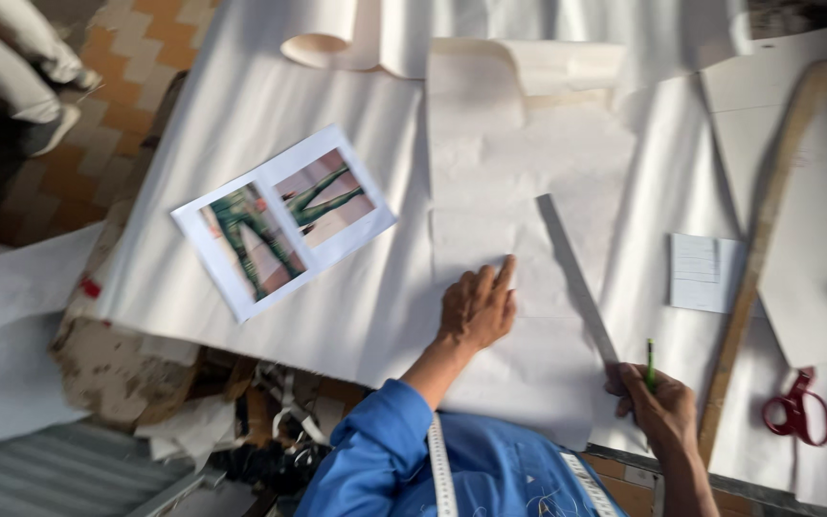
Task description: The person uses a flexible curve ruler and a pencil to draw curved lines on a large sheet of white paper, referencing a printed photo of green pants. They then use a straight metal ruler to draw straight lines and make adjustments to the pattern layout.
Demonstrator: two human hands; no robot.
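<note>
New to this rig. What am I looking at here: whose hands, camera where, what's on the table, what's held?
One picture, from a camera on a person's head, looking down at their own bare hands; there is no robot. The left hand presses flat on white paper spread over the table. The right hand holds a green pencil beside a long straight ruler. Also lying there: a printed sheet with two photos, a curved wooden ruler, a small notepad and red scissors. A tape measure hangs at the blue shirt.
</note>
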